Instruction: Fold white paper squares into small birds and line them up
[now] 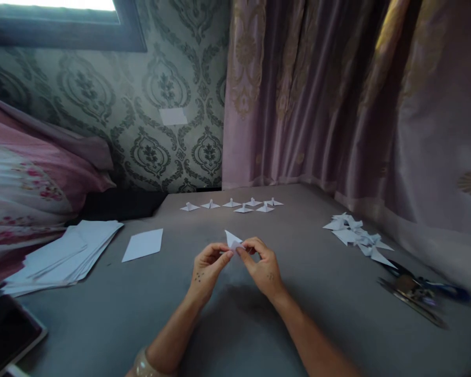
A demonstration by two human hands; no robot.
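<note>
A small piece of folded white paper [234, 240] is held up above the grey surface, one sharp point rising to the upper left. My left hand [210, 267] pinches its left lower edge between thumb and fingers. On the other side, my right hand [261, 264] pinches its right lower edge. The two thumbs nearly meet at the bottom of the paper, and the fingertips hide part of its folds. Beyond my hands stand several small folded paper pieces [231, 202], each with flat pointed sides and a raised middle.
Left are a square white sheet [143, 244], a stack of paper [66, 256] and a dark-screened device [10, 327]. To the right lie a heap of folded paper [355, 235] and a blurred metal tool, perhaps scissors [412, 301]. Curtains [317, 104] border the far right.
</note>
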